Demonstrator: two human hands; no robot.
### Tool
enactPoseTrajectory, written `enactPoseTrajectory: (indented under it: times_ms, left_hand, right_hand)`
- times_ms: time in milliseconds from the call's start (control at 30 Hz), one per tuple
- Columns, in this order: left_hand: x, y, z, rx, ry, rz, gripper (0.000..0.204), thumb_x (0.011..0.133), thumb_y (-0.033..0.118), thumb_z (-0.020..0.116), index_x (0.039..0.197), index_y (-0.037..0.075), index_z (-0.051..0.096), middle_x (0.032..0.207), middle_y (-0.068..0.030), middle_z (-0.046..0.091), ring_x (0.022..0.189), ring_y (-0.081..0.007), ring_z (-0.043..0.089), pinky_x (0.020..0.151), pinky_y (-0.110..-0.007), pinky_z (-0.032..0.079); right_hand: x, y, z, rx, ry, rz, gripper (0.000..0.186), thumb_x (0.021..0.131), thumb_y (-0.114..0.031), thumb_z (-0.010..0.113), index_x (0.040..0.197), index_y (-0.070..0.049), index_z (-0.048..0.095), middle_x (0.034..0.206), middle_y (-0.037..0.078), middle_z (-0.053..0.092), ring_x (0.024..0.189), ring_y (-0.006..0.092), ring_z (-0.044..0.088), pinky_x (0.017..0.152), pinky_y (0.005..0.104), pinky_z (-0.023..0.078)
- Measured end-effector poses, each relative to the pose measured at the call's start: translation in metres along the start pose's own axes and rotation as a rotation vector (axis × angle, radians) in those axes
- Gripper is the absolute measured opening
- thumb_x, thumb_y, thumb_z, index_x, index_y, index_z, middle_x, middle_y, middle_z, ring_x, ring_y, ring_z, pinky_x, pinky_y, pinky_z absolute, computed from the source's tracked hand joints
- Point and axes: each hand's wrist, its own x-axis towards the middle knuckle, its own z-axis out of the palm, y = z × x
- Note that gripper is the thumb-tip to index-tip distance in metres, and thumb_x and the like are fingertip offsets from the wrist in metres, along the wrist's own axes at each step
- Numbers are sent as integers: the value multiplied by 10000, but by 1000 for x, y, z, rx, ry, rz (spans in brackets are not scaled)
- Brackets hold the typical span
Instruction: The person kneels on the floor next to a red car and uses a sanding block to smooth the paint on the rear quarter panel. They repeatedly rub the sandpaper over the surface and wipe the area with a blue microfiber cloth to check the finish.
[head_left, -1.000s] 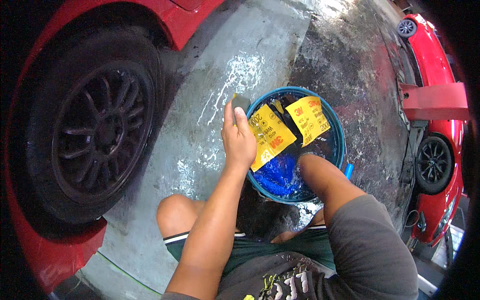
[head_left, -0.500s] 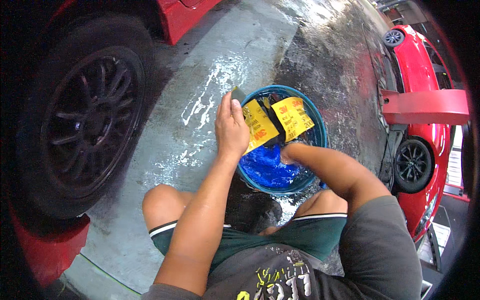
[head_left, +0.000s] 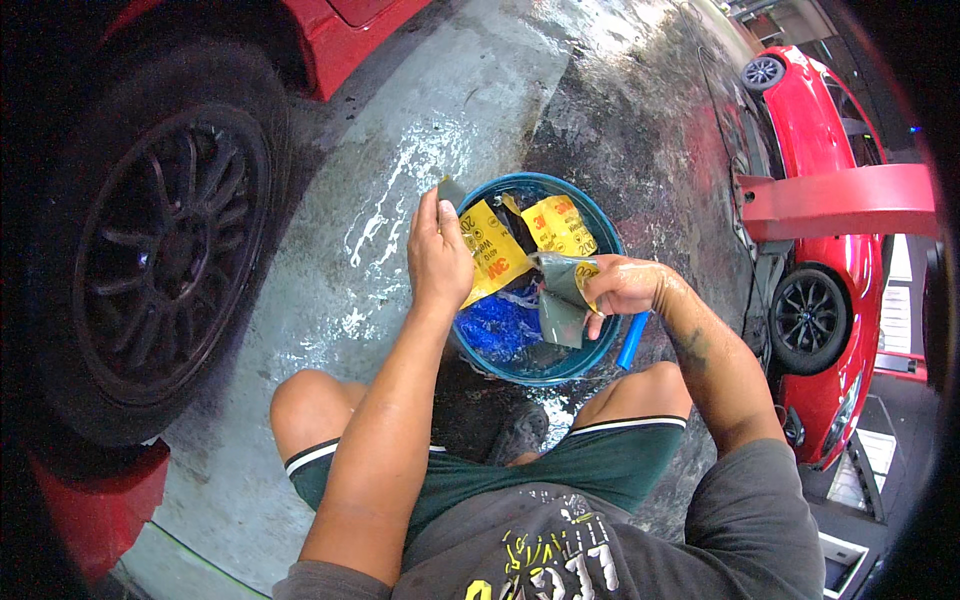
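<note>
A round blue-green bucket (head_left: 612,225) with water in it stands on the floor between my knees. My left hand (head_left: 440,250) is closed on a yellow-backed sheet of sandpaper (head_left: 492,252) at the bucket's left rim. Over the right side, my right hand (head_left: 622,285) grips a wet, folded piece of sandpaper (head_left: 565,305), its grey grit side mostly showing. Another yellow-backed sandpaper sheet (head_left: 558,224) lies in the far part of the bucket. Something bright blue and wet, perhaps a cloth (head_left: 495,325), sits in the near left part.
At the left is a large dark car wheel (head_left: 180,250) under red bodywork (head_left: 350,40). The bucket's blue handle grip (head_left: 632,341) hangs at its right side. A red post (head_left: 840,205) and a red car (head_left: 835,120) stand at the right. The concrete floor (head_left: 400,200) is wet.
My right hand has come up out of the water with a piece of sandpaper. My left hand keeps hold of its sheet. The bucket's handle grip now shows.
</note>
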Motion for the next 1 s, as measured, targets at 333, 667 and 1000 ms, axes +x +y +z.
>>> enactPoseTrajectory:
  times_ms: [333, 667, 1000]
  left_hand:
    - [-6, -1, -2, 145, 102, 165, 326, 1142, 248, 495, 1328, 37, 661, 1192, -199, 688, 1161, -402, 636, 1025, -481, 489]
    - [-37, 63, -24, 152, -217, 50, 591, 948, 169, 770, 1496, 50, 584, 1357, -259, 689, 1221, -391, 705, 1063, -486, 541]
    - [-52, 52, -28, 262, -546, 318, 521, 905, 241, 727, 1417, 149, 707, 1584, -253, 537, 1497, -460, 463, 1244, -563, 346]
  right_hand:
    - [21, 24, -3, 473, -284, -281, 643, 1107, -457, 465, 1605, -51, 458, 1415, 296, 655, 1212, 552, 679, 890, 641, 626]
    - [6, 31, 22, 600, -277, -545, 687, 1140, -512, 407, 1709, -145, 290, 1579, 272, 532, 1314, 564, 623, 942, 674, 621]
    - [-5, 31, 48, 281, -24, -564, 566, 1169, -382, 402, 1580, 3, 460, 1428, 283, 649, 1192, 528, 707, 850, 577, 665]
